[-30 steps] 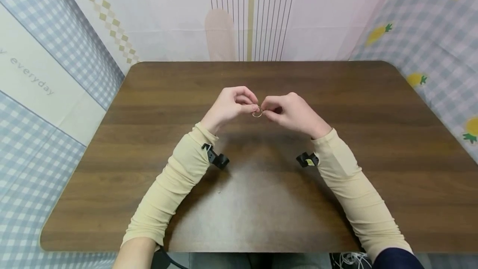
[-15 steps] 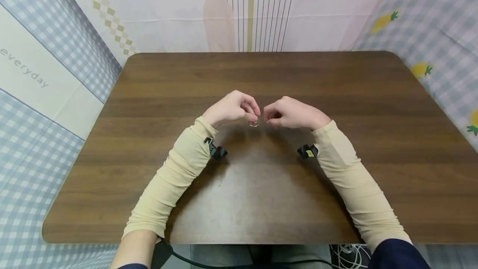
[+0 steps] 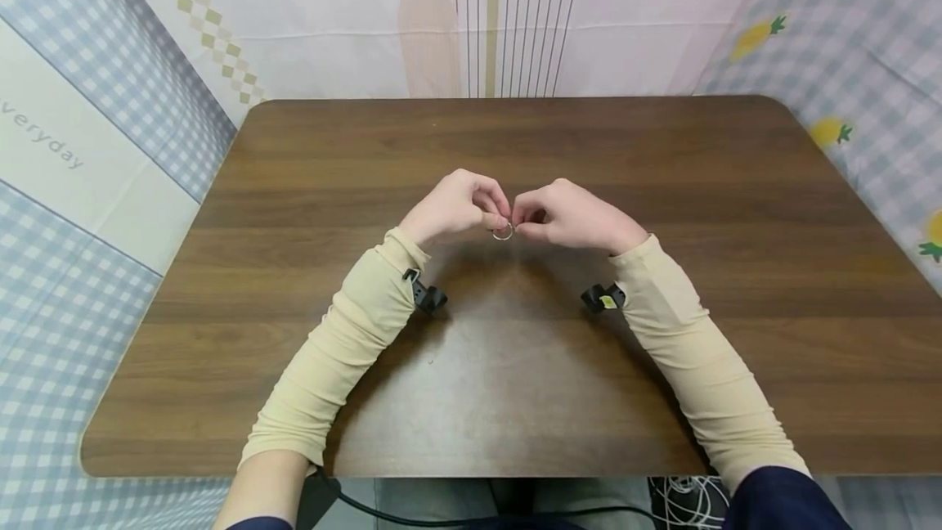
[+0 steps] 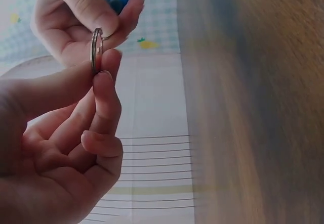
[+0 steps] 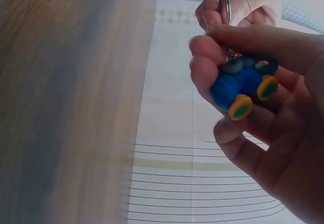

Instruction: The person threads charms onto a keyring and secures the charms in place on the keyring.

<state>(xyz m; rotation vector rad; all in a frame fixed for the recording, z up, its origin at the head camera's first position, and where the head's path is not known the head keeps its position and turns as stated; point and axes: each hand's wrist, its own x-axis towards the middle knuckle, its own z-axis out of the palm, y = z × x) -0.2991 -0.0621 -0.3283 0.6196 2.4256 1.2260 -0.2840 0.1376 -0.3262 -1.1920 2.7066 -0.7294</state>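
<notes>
Between thumb and forefinger, my left hand pinches a metal split key ring, which stands on edge in the left wrist view. My right hand meets it from the other side, its thumb and fingertips pinching a small link close to the ring. From that link a small blue toy figure with yellow-orange feet hangs inside the right palm, making up a keychain charm. The head view hides the figure behind the right hand. Both hands are held above the table, their fingertips nearly touching.
A brown wooden table lies beneath the hands. Printed cloth hangs behind it and on both sides. Black wrist cameras sit on both sleeves. Below the front edge run a black cable and white cords.
Half a second ago a small gap separated the hands; now the right fingertips are back beside the ring. The left hand has kept its pinch on the ring. The head view has tilted slightly downward.
</notes>
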